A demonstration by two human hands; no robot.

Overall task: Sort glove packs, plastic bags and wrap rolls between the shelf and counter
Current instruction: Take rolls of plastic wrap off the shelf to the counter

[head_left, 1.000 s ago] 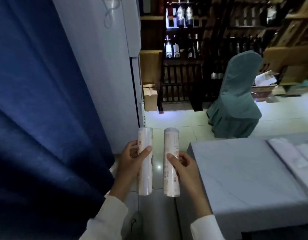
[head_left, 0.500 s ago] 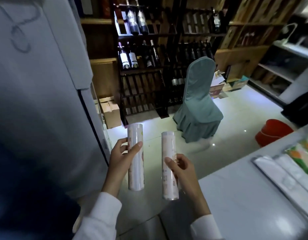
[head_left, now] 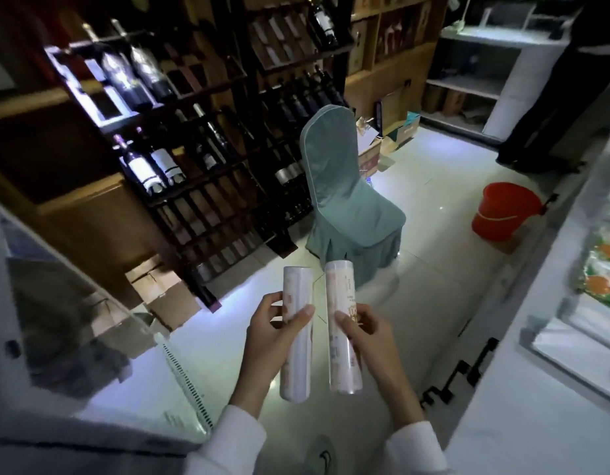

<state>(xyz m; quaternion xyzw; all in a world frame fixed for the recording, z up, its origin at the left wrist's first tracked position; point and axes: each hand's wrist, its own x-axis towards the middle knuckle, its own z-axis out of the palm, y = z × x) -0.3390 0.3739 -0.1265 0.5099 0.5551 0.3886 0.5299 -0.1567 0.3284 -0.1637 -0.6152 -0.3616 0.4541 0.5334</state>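
1. Head view: your left hand [head_left: 272,341] had its grip curled round the left wrap roll [head_left: 296,332], thumb across the front, roll held roughly upright over the floor [head_left: 433,255].
2. Your right hand [head_left: 372,341] had its grip clamped on the right wrap roll [head_left: 343,327], thumb on the front, fingers behind. That roll stood just beside the left one, a narrow gap between, not touching.
3. Both rolls were in front of your chest, off the worktop [head_left: 523,406], which ran along your right.
4. On the worktop's far right lay a printed pack [head_left: 603,272] with orange and green, blurred, plus a clear flat pack [head_left: 577,354] nearer you; you couldn't tell what either was.
5. Beyond the rolls: a green covered chair [head_left: 341,186], a red bucket [head_left: 502,210], a wine rack [head_left: 207,149] with bottles.
6. White sleeves covered both wrists.
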